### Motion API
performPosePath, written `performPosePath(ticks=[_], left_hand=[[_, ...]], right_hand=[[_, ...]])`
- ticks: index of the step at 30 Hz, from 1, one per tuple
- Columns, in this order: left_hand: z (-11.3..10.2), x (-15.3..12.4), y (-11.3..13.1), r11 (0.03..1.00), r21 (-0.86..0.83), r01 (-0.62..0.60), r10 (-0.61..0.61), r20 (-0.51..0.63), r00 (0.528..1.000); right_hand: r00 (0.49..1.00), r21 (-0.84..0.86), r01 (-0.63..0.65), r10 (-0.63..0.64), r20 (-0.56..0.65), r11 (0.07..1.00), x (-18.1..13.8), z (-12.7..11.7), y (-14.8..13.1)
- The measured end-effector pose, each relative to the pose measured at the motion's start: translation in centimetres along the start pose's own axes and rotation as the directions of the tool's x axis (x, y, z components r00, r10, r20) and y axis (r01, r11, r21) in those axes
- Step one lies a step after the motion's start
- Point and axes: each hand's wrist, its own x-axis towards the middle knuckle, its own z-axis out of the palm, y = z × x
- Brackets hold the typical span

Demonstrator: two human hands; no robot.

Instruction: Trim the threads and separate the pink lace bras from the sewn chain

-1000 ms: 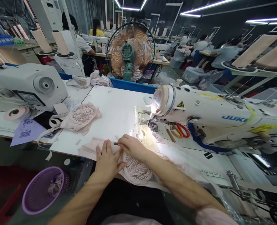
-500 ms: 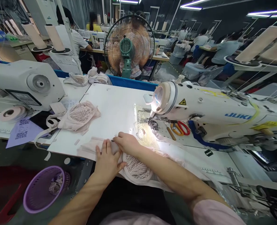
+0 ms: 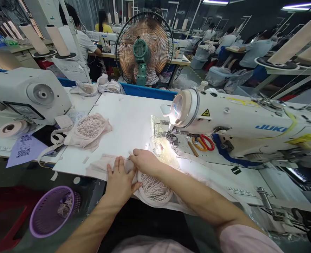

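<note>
A pale pink bra piece with a lace cup (image 3: 155, 188) lies along the front edge of the white table. My left hand (image 3: 120, 181) rests flat on its plain fabric wing (image 3: 98, 167), fingers stretched out and thumb apart. Right beside it, my right hand (image 3: 146, 161) is closed in a pinch at the fabric's upper edge. A small pale tip shows at those fingertips; what it belongs to is too small to tell. Above and right of my hands stands a sewing machine (image 3: 224, 119), its lamp lighting the needle plate (image 3: 159, 131).
Another lace cup piece (image 3: 89, 130) lies to the left, near a second machine (image 3: 26, 95). Scissors (image 3: 206, 142) and a wooden-handled tool (image 3: 192, 147) lie under the machine arm. A purple basket (image 3: 34, 218) stands on the floor; a fan (image 3: 142, 52) stands behind.
My right fingertips have shifted slightly right along the fabric edge, and a pale tip now shows there instead of a dark one. My left hand stays in place. The view has tilted slightly.
</note>
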Motion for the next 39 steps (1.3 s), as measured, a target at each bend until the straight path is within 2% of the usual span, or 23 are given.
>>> performPosePath(ticks=[12,20,30,39], left_hand=[[-0.5,0.1,0.2,1.000,0.017,-0.006,0.005,0.040,0.999],[-0.1,0.1,0.1,1.000,0.014,-0.006,0.006,-0.001,1.000],[-0.4,0.1,0.2,1.000,0.023,-0.006,0.006,0.010,1.000],[-0.2,0.5,0.3,0.997,0.078,-0.012,0.011,0.018,1.000]], right_hand=[[0.999,-0.019,-0.040,0.041,0.031,0.999,-1.6,-1.2,0.6],[1.000,-0.019,-0.018,0.019,0.022,1.000,-0.7,-0.3,0.5],[0.996,-0.057,-0.047,0.051,0.073,0.997,-3.1,-1.6,1.6],[0.998,-0.032,-0.027,0.029,0.051,0.999,-1.5,-1.2,0.9]])
